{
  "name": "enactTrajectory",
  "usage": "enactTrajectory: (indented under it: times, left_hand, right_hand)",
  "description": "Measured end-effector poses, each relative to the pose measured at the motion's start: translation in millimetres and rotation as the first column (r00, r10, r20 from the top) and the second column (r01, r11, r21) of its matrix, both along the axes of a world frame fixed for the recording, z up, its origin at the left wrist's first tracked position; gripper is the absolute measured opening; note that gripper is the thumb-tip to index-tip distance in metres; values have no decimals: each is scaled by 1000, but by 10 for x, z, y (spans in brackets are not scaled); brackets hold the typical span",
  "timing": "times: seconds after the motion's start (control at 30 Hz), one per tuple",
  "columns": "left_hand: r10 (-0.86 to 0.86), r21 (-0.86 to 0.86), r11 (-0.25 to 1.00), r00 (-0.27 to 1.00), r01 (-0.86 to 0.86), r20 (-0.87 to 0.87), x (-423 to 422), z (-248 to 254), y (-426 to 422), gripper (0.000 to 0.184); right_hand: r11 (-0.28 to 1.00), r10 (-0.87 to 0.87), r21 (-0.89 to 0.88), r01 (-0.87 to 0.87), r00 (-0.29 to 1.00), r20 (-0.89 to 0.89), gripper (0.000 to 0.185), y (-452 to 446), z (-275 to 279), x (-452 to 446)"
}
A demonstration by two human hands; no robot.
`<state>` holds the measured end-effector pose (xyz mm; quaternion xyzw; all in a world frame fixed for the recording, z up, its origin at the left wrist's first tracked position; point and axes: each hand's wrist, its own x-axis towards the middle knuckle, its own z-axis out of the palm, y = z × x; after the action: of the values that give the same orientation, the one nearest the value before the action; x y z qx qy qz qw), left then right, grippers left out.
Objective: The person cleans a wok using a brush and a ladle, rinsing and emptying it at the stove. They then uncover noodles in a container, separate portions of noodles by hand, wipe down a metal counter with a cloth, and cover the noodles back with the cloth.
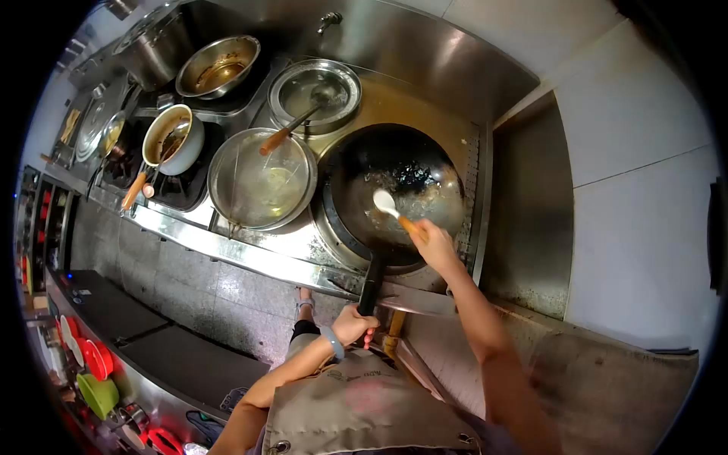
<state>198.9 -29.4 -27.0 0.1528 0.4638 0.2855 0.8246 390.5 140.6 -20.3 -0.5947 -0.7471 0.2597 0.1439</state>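
A large dark wok [349, 167] sits on the burner, with a wet, shiny patch inside it. My left hand [353, 324] is closed near the end of the wok's black handle [371, 284]. Over the wok's right side, my right hand [431, 244] grips the wooden handle of a white-headed spoon or ladle [384, 201], whose head is above the wok's interior. Whether the head touches the wok is unclear. Left of the wok stands a wide strainer bowl [262, 180].
Behind are a round metal pan [315, 95] with a wooden-handled ladle [290, 130], and a steel bowl [218, 68]. A white pot [174, 139] and tall stockpot [155, 53] stand left. Red and green bowls [98, 396] lie at lower left. A steel wall runs along the back.
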Motion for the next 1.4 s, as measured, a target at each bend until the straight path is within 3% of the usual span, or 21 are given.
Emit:
enactTrajectory:
  times: [0.17, 0.23, 0.37, 0.5, 0.57, 0.63, 0.67, 0.77, 0.9, 0.97, 1.03, 1.1, 1.17, 1.23, 1.3, 1.4]
  left_hand:
    - [-80, 27, 997, 997, 79, 19, -263, 225, 177, 13]
    - [-119, 52, 992, 992, 117, 35, -370, 290, 290, 14]
    - [-182, 61, 982, 983, 180, 28, -509, 447, 596, 15]
    - [-225, 29, 974, 974, 225, 3, -497, 568, 966, 16]
    - [-191, 44, 981, 978, 188, 88, -431, 621, 1136, 17]
    - [-214, 96, 973, 975, 208, 61, -360, 666, 1341, 17]
    - [-233, 114, 967, 971, 226, 48, -326, 637, 1431, 16]
    - [-234, 114, 966, 972, 230, 21, -228, 732, 1677, 17]
    - [-238, 87, 968, 970, 233, 45, -188, 815, 1939, 18]
    - [-229, 54, 973, 972, 226, 57, -160, 856, 2046, 17]
    - [-252, 91, 965, 966, 247, 49, -158, 815, 2165, 16]
    - [-271, 68, 961, 961, 267, 58, -166, 863, 2242, 16]
    - [-271, 41, 962, 959, 269, 78, -179, 877, 2347, 16]
    - [-228, -52, 969, 955, 242, 189, -207, 861, 2442, 13]
    - [-246, -43, 966, 955, 256, 164, -200, 853, 2489, 13]
    - [-280, -8, 959, 956, 282, 85, -160, 887, 2587, 13]
  right_hand:
    - [987, -152, 89, 130, 938, 311, 21, 304, 120, 128]
    - [995, -95, -19, 103, 968, 232, 20, 76, 376, 185]
    - [1000, 5, -12, -4, 998, 64, 19, 159, 523, -127]
    - [979, -186, 142, 149, 936, 300, 19, 823, 506, -118]
    - [983, -182, 82, 163, 907, 380, 20, 848, 700, 55]
    - [993, -84, -50, 109, 929, 361, 20, 792, 939, 78]
    - [999, -16, -42, 32, 942, 335, 20, 874, 900, 90]
    - [1000, -10, -8, 12, 980, 200, 22, 1382, 739, -35]
    - [990, -139, 52, 129, 898, 418, 25, 1939, 569, 214]
    - [991, -135, 47, 127, 892, 432, 23, 1873, 591, 310]
    - [994, 104, -81, -77, 909, 403, 22, 1853, 756, 237]
    - [990, 141, -48, -133, 939, 314, 23, 2072, 649, 124]
    - [993, -59, -72, 97, 911, 408, 24, 2413, 542, 48]
    - [981, -101, -100, 169, 871, 481, 30, 2554, 517, 233]
    - [978, -13, -175, 114, 868, 496, 33, 2383, 600, 277]
    - [972, 147, -225, -69, 924, 352, 32, 2335, 750, 85]
